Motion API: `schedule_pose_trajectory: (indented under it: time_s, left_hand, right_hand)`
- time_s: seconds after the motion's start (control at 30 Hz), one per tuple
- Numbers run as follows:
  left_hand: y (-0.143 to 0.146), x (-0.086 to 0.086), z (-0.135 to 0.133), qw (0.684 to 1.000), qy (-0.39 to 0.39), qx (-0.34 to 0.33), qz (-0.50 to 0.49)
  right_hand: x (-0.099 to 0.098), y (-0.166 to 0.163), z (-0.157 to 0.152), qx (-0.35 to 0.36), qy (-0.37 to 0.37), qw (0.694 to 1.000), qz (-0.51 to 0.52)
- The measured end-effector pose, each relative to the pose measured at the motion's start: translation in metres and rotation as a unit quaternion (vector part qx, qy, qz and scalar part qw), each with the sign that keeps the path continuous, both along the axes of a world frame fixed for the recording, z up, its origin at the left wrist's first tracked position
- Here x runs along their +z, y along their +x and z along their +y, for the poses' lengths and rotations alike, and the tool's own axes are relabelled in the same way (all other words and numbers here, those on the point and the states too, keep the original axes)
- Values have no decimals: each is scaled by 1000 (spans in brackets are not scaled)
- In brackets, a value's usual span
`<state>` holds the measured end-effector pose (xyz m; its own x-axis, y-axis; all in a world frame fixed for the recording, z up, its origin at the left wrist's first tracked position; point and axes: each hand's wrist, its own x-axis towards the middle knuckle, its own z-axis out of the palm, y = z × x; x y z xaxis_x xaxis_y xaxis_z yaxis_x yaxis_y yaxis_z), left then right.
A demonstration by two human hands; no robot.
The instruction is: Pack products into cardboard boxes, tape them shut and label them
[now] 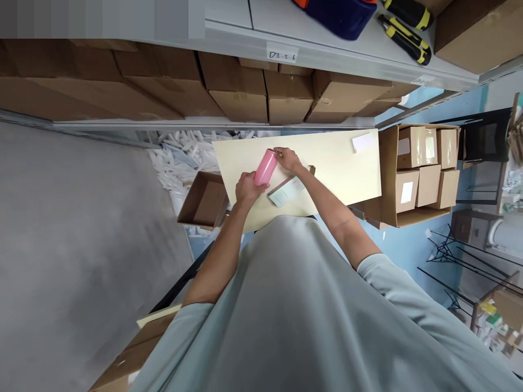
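A glossy pink cylinder (266, 166), perhaps a tumbler or bottle, is tilted above the cream tabletop (339, 169). My left hand (250, 187) is wrapped around its lower end. At the upper end, the fingers of my right hand (288, 158) are pinched together against the rim; whatever small thing they hold is too small to make out. Just below the right wrist lies a pale green printed carton (286, 190), partly hidden by the forearm. A small brown piece (312, 170) shows beyond that forearm.
A white label pad (363, 142) lies on the table's right part. Beside the right edge stands a large carton (388, 179) holding several small boxes. An opened cardboard box (203, 200) is at the left, near white paper scraps (183, 158). Overhead runs a shelf (241, 41) with cutters (404, 41).
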<state>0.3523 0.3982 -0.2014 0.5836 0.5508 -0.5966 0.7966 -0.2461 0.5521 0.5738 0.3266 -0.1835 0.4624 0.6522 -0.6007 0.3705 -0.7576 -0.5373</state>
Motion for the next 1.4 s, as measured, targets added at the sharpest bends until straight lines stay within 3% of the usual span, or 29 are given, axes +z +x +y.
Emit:
schedule_pose_trajectory:
  time_s: [0.13,0.23,0.37,0.53,0.67,0.83,0.9,1.1,1.23,1.4]
  left_hand:
    - [-3,8,-6,998,42,30,-43]
    - [11,21,-27,990,71,13,-120]
    - [59,32,-76,984,15,-89,-155]
    - [96,20,-120,989,16,-141,-49]
    - [85,10,-122,989,61,-134,7]
    - [69,4,-124,981,88,-171,31]
    - [69,5,-131,978,95,-182,39]
    - [71,17,-158,977,119,-171,40]
    - [64,27,-171,981,130,-142,18]
    - [50,36,-187,982,132,-135,-14]
  right_hand:
    - [10,25,-41,-32,57,997,-29]
    - [19,45,-91,-48,43,996,-63]
    - [16,53,-145,9,7,1000,-25]
    - [3,51,-177,99,32,992,-70]
    - [-14,50,-190,192,39,980,15]
    - [-42,42,-189,139,58,979,135]
    - [-46,40,-186,154,62,976,140]
    - [-28,36,-187,283,18,959,5]
    - [-9,32,-192,290,-2,955,-67]
    - [3,19,-196,290,-32,954,-71]
